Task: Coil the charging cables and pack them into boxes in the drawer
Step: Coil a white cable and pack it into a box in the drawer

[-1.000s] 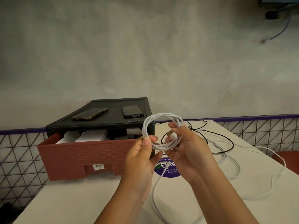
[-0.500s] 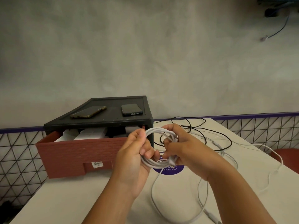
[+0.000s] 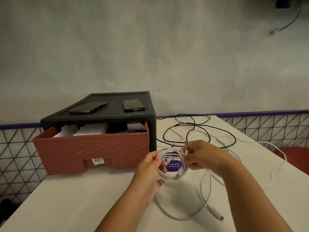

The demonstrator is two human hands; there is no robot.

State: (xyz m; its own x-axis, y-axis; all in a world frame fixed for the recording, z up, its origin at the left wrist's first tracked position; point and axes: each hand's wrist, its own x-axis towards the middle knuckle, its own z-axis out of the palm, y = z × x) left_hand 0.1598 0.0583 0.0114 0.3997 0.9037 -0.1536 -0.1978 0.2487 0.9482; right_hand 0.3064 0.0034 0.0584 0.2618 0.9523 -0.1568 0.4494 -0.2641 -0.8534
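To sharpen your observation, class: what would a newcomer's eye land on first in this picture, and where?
The left hand and right hand at centre, both holding a white coil above the table. Left of them stands a black cabinet, with its red drawer pulled open and two phones on top. Behind the hands a black cable sprawls on the table.

My white bench (image 3: 83,198) bears a round purple sticker (image 3: 173,166). A gold-edged phone (image 3: 87,108) and a black phone (image 3: 133,105) lie apart. A red seat (image 3: 294,158) sits off the bench's right edge. A blue wire (image 3: 287,25) hangs on the wall (image 3: 150,47).
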